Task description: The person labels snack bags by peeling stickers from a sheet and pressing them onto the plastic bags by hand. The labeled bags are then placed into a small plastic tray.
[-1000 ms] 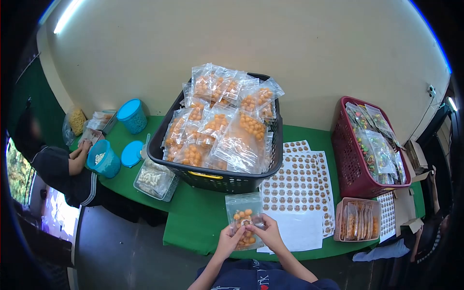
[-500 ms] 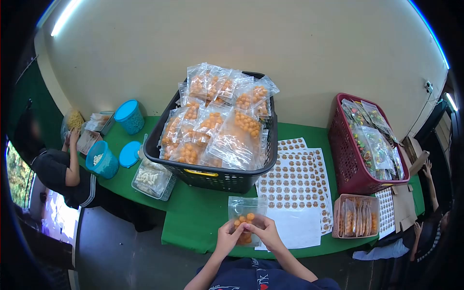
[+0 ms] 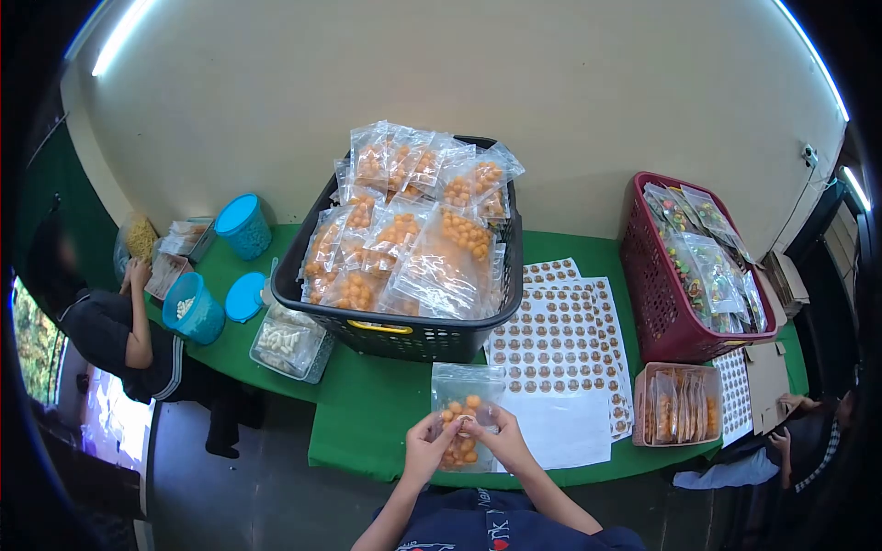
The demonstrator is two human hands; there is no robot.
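A clear bag of round orange pieces point(image 3: 471, 402) is upright at the table's front edge, between my two hands. My left hand point(image 3: 426, 447) grips its left side, and my right hand point(image 3: 507, 444) grips the right side. Both thumbs meet at the middle of the bag, on a small round sticker point(image 3: 467, 422). Just behind stands a black basket point(image 3: 418, 340) heaped with similar filled bags point(image 3: 397, 230). Sheets of round brown stickers point(image 3: 556, 344) lie right of the held bag.
At right are a maroon basket point(image 3: 648, 312) of bags and a pink basket point(image 3: 678, 439) of packets. Blue tubs point(image 3: 195, 317) and a clear box point(image 3: 292, 344) stand left. One person point(image 3: 110, 331) works at left, another point(image 3: 808, 441) at far right.
The round sticker now shows under my thumbs on the bag. The far-right person's hands have moved lower, to the cardboard. My view has shifted slightly.
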